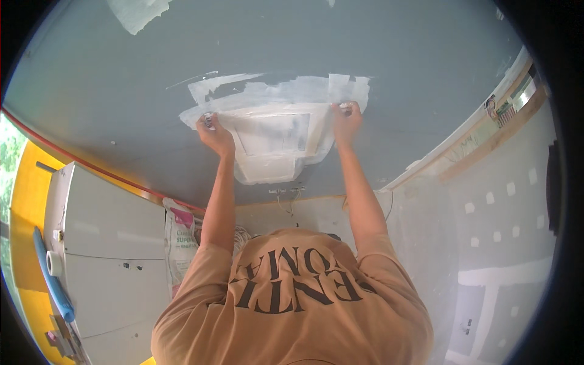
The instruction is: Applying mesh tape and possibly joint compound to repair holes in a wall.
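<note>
Rectangular whitish panel (271, 134) is set in grey ceiling (274, 36), ringed by white filler (298, 88). Left hand (217, 137) is raised to filler left of panel, right hand (347, 125) to filler at its upper right. Fingers on both are curled, nearly closed; pale bits are seen at the tips, but whether anything is gripped can't be told. White-and-pink sack (180, 246) is seen lower left, beside white cabinet (115, 210).
</note>
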`<state>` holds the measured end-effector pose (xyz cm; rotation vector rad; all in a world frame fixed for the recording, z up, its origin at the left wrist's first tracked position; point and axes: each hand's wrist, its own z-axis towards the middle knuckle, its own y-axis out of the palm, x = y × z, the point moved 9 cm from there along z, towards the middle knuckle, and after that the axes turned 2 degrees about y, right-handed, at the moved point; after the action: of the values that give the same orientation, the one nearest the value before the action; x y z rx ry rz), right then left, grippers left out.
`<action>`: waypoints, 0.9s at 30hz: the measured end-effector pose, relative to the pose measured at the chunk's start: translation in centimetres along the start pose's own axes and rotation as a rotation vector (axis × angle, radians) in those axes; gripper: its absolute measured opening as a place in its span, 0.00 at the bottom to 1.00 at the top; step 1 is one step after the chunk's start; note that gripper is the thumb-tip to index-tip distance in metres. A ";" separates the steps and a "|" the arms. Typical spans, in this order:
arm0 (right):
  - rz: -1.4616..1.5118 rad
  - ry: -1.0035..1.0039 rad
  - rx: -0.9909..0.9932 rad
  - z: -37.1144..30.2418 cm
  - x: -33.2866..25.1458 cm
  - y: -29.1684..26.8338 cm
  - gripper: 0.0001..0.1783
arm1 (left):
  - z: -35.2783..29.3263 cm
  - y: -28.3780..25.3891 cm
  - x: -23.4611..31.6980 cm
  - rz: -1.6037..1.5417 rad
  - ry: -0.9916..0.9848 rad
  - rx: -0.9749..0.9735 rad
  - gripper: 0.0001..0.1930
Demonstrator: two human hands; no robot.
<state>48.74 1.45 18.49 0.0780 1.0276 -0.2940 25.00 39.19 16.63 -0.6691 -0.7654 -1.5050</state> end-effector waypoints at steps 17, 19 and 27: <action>-0.361 -0.775 -0.123 -0.7 -4.2 0.3 0.09 | -0.8 0.8 -1.1 -0.025 0.004 0.090 0.11; -0.417 -0.898 -0.144 -0.8 -4.0 0.2 0.10 | -1.1 0.5 -1.1 -0.015 -0.021 0.110 0.12; -0.965 -1.447 -0.564 -2.2 -0.3 0.9 0.21 | -2.0 0.9 -0.3 -0.058 -0.141 0.173 0.15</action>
<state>46.96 2.83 17.55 -1.0359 -0.4107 -0.7529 25.93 37.78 15.29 -0.6313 -1.0183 -1.4350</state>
